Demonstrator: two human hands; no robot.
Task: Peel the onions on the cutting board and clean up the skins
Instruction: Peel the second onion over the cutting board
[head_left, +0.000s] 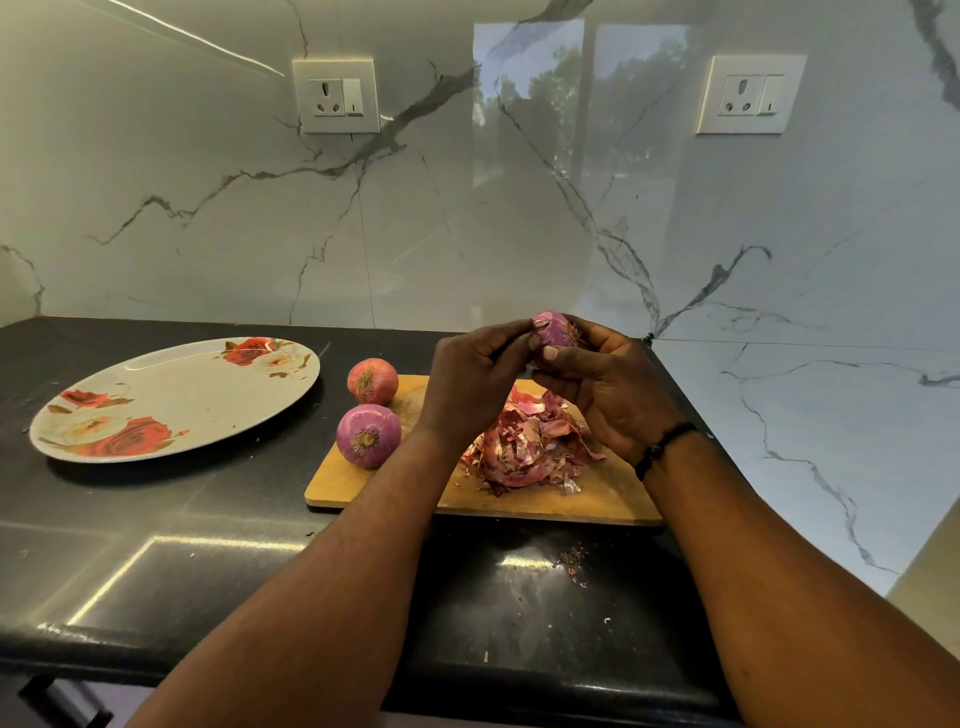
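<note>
Both hands, left hand (470, 379) & right hand (605, 389), grip onion (555, 328); no legible writing.

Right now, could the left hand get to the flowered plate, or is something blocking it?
Probably yes. The plate lies on the counter to the left, with nothing between it and the left hand. But both hands are busy holding an onion, so the left hand would have to let go first.

No readable text, labels, brands or numbers showing anywhere; wall sockets (336, 95) at 11 o'clock and 1 o'clock are showing only unmarked switches.
</note>
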